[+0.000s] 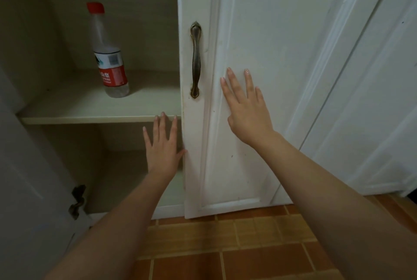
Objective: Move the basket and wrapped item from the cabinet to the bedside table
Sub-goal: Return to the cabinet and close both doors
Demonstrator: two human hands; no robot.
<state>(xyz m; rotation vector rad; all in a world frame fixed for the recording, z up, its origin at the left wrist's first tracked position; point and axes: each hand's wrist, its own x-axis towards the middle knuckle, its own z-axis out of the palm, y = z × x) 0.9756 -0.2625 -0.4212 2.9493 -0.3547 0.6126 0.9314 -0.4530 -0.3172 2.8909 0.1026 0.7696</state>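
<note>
The cabinet fills the left and middle of the frame, with one door standing in the centre and another door swung out at the lower left. The right hand lies flat on the panel of the centre door, fingers spread and holding nothing, just right of the dark metal handle. The left hand is also flat and empty, in front of the lower compartment, its thumb touching the edge of that door and its fingertips reaching the front edge of the shelf. On the shelf, in the upper left, stands a plastic bottle with red cap and red label, upright. The basket and the wrapped item are not visible in either compartment. Orange floor tiles cover the bottom of the frame.
</note>
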